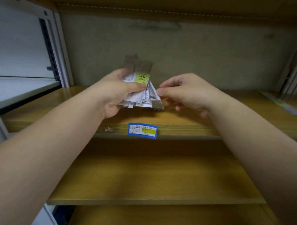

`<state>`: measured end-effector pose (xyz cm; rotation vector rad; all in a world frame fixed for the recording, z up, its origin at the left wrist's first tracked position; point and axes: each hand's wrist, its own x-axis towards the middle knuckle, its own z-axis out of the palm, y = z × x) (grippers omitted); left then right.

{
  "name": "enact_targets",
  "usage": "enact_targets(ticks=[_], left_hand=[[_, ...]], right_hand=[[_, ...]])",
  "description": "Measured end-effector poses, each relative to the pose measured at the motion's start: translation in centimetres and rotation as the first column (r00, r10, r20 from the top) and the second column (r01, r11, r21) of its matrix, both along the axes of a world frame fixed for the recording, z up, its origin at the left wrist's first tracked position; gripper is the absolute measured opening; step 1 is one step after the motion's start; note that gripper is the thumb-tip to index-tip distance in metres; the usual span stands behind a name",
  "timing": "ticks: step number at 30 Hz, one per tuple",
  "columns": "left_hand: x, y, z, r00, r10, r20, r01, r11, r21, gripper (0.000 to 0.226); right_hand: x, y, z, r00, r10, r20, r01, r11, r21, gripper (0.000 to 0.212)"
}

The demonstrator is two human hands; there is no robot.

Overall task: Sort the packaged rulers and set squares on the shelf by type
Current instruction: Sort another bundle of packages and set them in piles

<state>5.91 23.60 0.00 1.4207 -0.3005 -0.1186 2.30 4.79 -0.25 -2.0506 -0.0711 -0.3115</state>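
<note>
Wooden shelving fills the view: an upper shelf board point(186, 122) backed by a drab grey-green wall point(192, 48), with two lower boards beneath it and a white metal upright point(58, 48) at the left. On the front edge of the upper board is a blue-bordered price label point(142, 130) with a yellow patch; a small scrap of paper point(108, 129) sits just left of it. The left hand point(115, 95) grips a fanned bundle of packaged rulers and set squares point(142, 89) just above the board, thumb pressed across the front of the packets, fingers curled behind. One packet carries a yellow sticker point(142, 77). The right hand point(185, 92) is just beside the bundle's right edge, thumb and forefinger drawn together near a packet corner; whether they actually pinch it cannot be told. A further packaged ruler point(282, 104) lies flat at the far right of the board
</note>
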Motion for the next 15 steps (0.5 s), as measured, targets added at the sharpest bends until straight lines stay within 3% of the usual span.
enact_targets(ticks=[3,7,15], left_hand=[[-0.4,0.1,0.1,0.999,0.031,-0.038,-0.032,0.999,-0.025,0.047],[-0.9,0.3,0.3,0.995,0.096,-0.038,-0.098,0.994,-0.041,0.07],[-1.8,1.0,0.8,0.991,0.134,-0.015,-0.135,0.988,-0.08,0.074]], right_hand=[[-0.3,-0.2,0.1,1.0,0.0,0.0,0.0,1.0,0.01,0.015],[-0.7,0.2,0.6,1.0,-0.006,0.011,0.006,1.0,0.021,0.013],[0.1,4.2,2.9,1.0,-0.026,-0.013,0.027,0.998,0.051,0.028]])
